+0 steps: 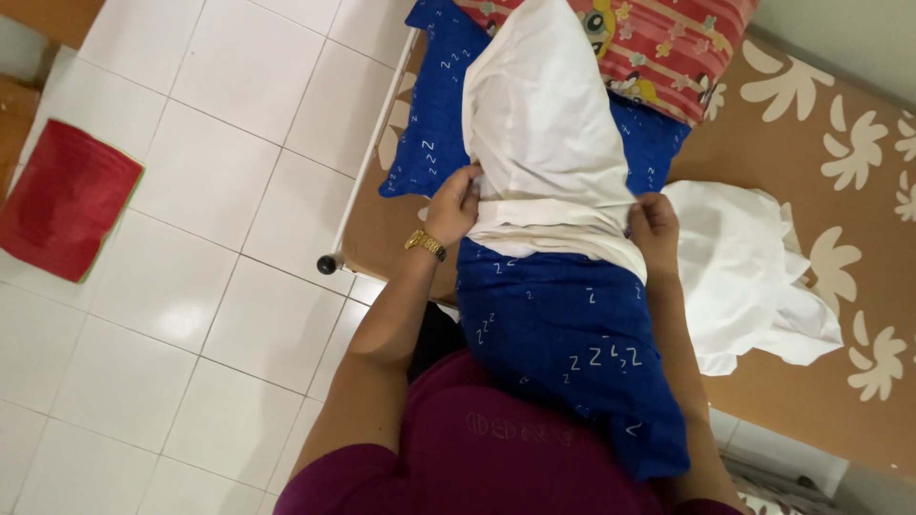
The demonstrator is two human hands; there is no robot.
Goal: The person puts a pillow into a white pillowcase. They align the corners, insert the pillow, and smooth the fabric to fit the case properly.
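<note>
A blue pillow (pixel 563 324) with small white letter marks rests against my body, its far end covered by a white pillowcase (pixel 544 124). My left hand (pixel 453 205), with a gold watch on the wrist, grips the bunched edge of the white pillowcase on the left side. My right hand (pixel 654 229) grips the same bunched edge on the right side. The pillowcase hem sits across the middle of the pillow.
A second blue pillow (pixel 429 114) and a red patterned pillow (pixel 668 43) lie on the bed with its brown flowered sheet (pixel 840 162). A loose white cloth (pixel 754 272) lies to the right. A red mat (pixel 62 195) lies on the white tiled floor (pixel 219 315).
</note>
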